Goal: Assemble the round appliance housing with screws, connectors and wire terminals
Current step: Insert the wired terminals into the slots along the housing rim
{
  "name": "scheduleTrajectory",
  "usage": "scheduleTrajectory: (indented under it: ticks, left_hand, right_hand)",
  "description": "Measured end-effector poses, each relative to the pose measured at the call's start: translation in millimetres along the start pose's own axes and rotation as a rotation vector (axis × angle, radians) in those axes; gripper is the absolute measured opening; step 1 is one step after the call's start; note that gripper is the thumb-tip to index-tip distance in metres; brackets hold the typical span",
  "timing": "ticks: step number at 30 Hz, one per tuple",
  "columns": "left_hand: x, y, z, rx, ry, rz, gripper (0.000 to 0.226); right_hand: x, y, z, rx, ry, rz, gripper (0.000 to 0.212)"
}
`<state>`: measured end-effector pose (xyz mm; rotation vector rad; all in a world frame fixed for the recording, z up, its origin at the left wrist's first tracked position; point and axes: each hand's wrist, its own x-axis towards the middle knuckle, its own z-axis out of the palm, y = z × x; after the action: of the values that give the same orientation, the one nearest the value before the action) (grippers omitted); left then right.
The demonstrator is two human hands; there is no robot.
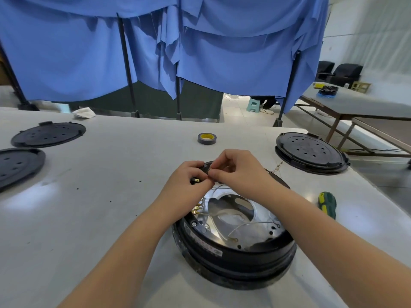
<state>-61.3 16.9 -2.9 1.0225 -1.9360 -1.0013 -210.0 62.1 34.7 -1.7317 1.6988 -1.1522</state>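
Round housing point(235, 252), open: left hand point(189, 176) grips black connector point(194, 180); right hand point(235, 167) pinches thin wire point(211, 168).

A pale grey bench point(111, 196) fills the foreground, with soft patches of light glaring off its surface. Beyond its far edge, blue cloth point(222, 52) hangs in loose folds over dark upright poles point(126, 63). Through the gap under the cloth shows a light tiled floor point(235, 107) and a small green stool point(253, 105). To the far right stands a second table point(355, 103) on a brown frame, with black chairs point(342, 74) behind it against a white wall point(367, 30).
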Motion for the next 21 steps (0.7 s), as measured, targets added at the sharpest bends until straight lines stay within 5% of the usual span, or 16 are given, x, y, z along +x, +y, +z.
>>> scheduleTrajectory:
  ticks: [5,14,21]
  left_hand:
    - [-2,-1,-2,-0.032,0.005,0.004,0.016]
    - [-2,-20,-12,-0.175,0.276,-0.116,0.018]
    - [-5,-24,-10,-0.17,0.263,-0.114,0.016]
  right_hand:
    - [2,2,3,0.089,-0.009,0.073,0.013]
    - [11,-1,-2,0.205,-0.178,0.342,0.007]
    - [25,-6,3,0.155,-0.242,0.402,0.007]
